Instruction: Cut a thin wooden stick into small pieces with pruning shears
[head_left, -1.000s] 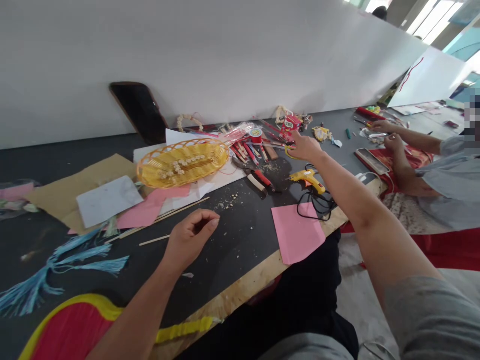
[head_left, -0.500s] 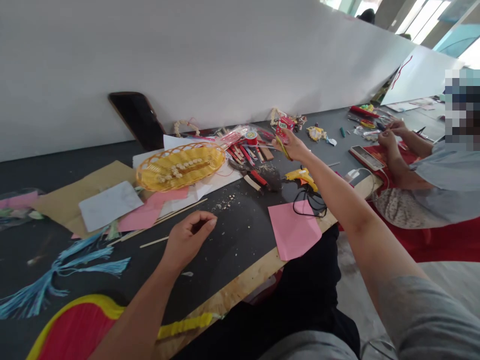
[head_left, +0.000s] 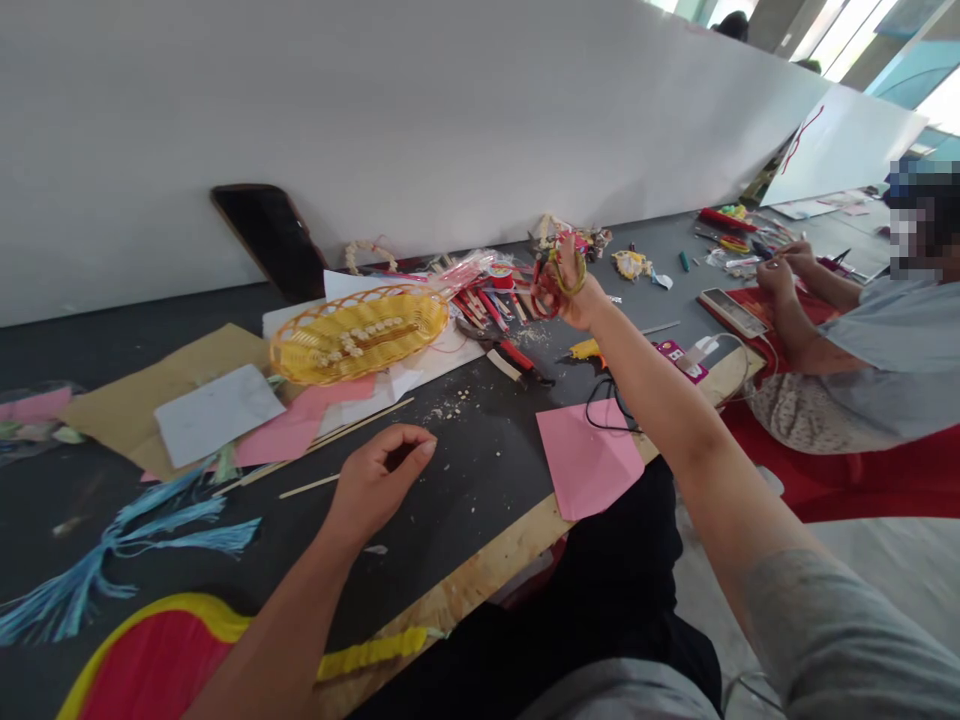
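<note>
My left hand [head_left: 386,478] rests over the dark table, its fingers curled and the thumb against the fingertips; anything pinched there is too small to make out. A thin wooden stick [head_left: 307,487] lies beside its wrist. Farther out, my right hand [head_left: 566,288] is closed on scissors with red and yellow handles [head_left: 574,272]. Left of the right hand are a red spool [head_left: 500,277] and red-handled pliers [head_left: 517,362]. Between the hands and the wall sits a yellow woven basket [head_left: 360,335] with small pale pieces in it.
A phone [head_left: 274,240] leans on the wall. Pink paper [head_left: 589,458] lies at the table edge, near a yellow glue gun [head_left: 586,349] partly behind my right arm. Blue tassels [head_left: 112,545] and a red-yellow heart shape [head_left: 157,660] are at left. Another person's hands [head_left: 787,268] work at right.
My right hand has turned upward and drawn slightly back, now showing the scissors' handles. The red packet near it is mostly hidden. My left hand has barely moved.
</note>
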